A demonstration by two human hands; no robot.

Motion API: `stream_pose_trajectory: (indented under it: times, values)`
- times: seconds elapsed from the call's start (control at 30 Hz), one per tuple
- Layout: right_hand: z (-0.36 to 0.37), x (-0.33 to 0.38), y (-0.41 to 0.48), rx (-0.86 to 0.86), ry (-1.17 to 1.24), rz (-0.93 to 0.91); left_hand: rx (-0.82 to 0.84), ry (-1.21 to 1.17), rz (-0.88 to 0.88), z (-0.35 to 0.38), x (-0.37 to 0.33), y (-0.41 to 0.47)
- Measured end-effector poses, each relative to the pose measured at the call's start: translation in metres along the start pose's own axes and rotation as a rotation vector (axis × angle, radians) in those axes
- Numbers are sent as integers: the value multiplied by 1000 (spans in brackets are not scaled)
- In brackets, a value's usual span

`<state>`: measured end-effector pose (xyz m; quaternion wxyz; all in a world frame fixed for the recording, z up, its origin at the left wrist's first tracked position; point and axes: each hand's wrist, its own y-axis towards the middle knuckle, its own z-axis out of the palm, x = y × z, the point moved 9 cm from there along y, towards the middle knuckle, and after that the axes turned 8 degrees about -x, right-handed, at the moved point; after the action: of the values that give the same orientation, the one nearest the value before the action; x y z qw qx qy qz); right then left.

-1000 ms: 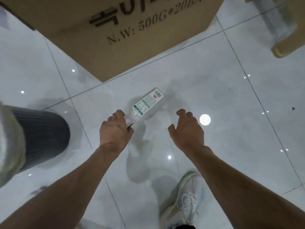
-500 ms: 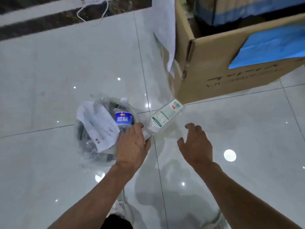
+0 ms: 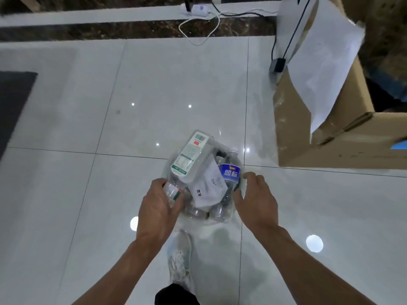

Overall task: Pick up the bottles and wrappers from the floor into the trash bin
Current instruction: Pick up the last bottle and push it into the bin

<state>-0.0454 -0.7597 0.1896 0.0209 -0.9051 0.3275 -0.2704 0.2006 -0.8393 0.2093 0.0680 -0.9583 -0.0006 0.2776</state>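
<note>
I see the left hand (image 3: 158, 208) with fingers curled round the neck of the bottle (image 3: 191, 155), which lies tilted over the crowded bin (image 3: 239, 185), the right hand (image 3: 255, 199) loosely spread beside its rim; released there, I fear the bottle rolls off onto the floor (image 3: 154, 84).

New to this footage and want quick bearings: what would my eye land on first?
Centre frame, the left hand grips a green-labelled bottle by its neck over the lined trash bin, crowded with a blue-labelled bottle and paper. The open right hand is at the bin's right edge; a cardboard box stands at right.
</note>
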Motion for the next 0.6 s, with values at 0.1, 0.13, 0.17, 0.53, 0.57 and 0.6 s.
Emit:
stream_pose_trajectory:
  times: [0.1,0.13,0.17,0.53,0.57,0.6]
  values:
    - [11,5,-2,2,4,5,-5,-47,-58,5,14,7]
    - [13,5,-3,-2,5,4,1,-56,-60,11,14,9]
    - [15,3,-5,1,11,10,10,-55,-60,17,15,10]
    - [23,-21,-1,61,-9,97,79,345,166,64,11,18]
    - [24,-21,-1,70,-11,99,69,324,169,63,9,18]
    - [23,-22,-1,73,-12,100,63,311,171,62,6,19]
